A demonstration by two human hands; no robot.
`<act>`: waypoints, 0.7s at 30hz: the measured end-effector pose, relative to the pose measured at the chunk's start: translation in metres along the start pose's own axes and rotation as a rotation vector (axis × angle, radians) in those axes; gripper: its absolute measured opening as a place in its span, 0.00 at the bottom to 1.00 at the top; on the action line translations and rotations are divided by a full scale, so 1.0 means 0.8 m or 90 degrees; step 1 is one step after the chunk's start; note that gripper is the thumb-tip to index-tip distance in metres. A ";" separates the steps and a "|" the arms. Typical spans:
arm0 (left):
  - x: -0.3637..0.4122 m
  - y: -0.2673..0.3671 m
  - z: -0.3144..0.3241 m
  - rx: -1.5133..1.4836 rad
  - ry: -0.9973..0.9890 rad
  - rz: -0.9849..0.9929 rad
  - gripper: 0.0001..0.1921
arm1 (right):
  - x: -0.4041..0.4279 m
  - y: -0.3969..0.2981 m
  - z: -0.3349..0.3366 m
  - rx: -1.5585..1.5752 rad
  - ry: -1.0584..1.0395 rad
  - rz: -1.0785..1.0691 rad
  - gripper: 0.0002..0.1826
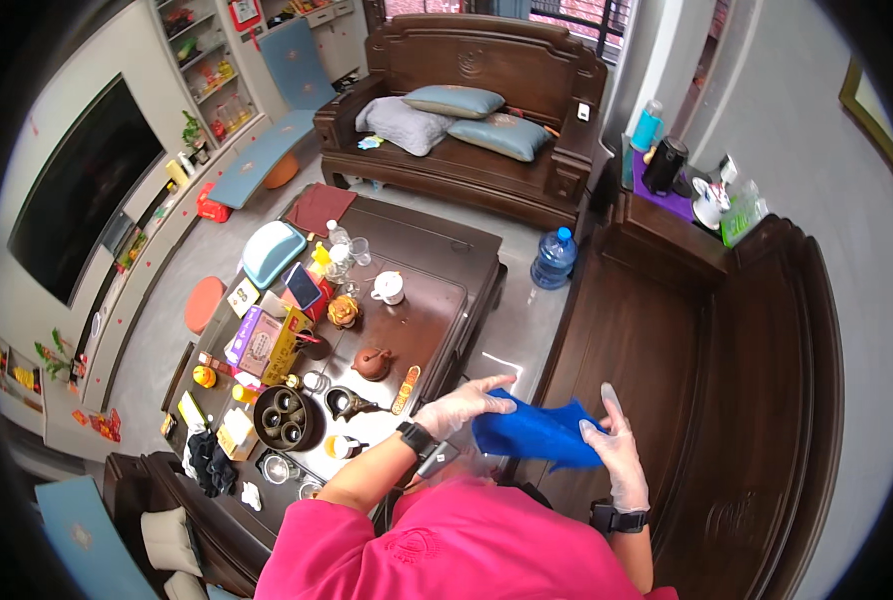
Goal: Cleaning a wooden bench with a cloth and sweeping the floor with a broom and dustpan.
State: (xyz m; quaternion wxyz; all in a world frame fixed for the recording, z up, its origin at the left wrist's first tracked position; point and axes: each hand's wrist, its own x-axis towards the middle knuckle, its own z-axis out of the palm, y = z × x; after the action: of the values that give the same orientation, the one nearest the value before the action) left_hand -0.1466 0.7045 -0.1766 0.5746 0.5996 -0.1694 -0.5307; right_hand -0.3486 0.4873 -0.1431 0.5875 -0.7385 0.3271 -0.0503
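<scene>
A blue cloth point(538, 429) is stretched between my two hands, both in thin clear gloves. My left hand point(458, 409) pinches its left end between thumb and fingers. At the other end, my right hand point(617, 450) grips the cloth with the thumb, its fingers pointing up. The cloth hangs in the air in front of the bare seat of a dark wooden bench point(626, 330) on my right. To my left stands a dark wooden tea table point(435, 292), crowded with a reddish-brown clay teapot point(372, 364), a white mug point(388, 288) and a round tray of cups point(285, 418).
A large blue water bottle point(554, 259) stands on the floor between table and bench. Beyond is a carved wooden settee point(484, 67) with blue cushions point(495, 137). A corner cabinet point(664, 229) carries a black kettle point(665, 163). Orange stools point(205, 304) sit past the table.
</scene>
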 end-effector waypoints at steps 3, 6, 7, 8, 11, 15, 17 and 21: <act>0.005 -0.008 -0.020 0.068 -0.003 0.022 0.31 | -0.009 0.051 -0.021 -0.282 -0.162 -0.125 0.41; -0.002 -0.002 -0.022 0.264 -0.028 -0.004 0.26 | -0.016 0.034 -0.023 -0.492 -0.235 0.039 0.30; -0.006 0.001 -0.015 0.327 -0.037 -0.008 0.27 | -0.010 0.052 -0.024 -0.344 -0.143 0.024 0.24; -0.011 0.004 -0.009 0.358 -0.040 -0.013 0.32 | -0.012 0.063 -0.023 -0.199 -0.053 0.008 0.20; -0.007 0.011 -0.004 0.598 -0.075 -0.152 0.27 | -0.016 0.066 -0.019 -0.252 -0.116 0.208 0.19; 0.009 0.005 0.012 0.611 0.027 -0.196 0.25 | -0.026 0.086 -0.015 -0.190 -0.018 0.144 0.16; 0.026 -0.012 0.012 0.798 0.139 0.183 0.22 | -0.034 0.093 -0.013 -0.120 0.026 0.118 0.15; 0.034 0.031 0.075 0.581 0.062 -0.085 0.21 | -0.041 0.097 -0.001 -0.001 0.043 0.217 0.16</act>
State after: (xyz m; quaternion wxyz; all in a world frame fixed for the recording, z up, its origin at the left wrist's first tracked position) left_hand -0.1760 0.6449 -0.1540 0.2238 0.8250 -0.3194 -0.4091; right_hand -0.4075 0.4971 -0.2023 0.5756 -0.6709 0.4669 0.0253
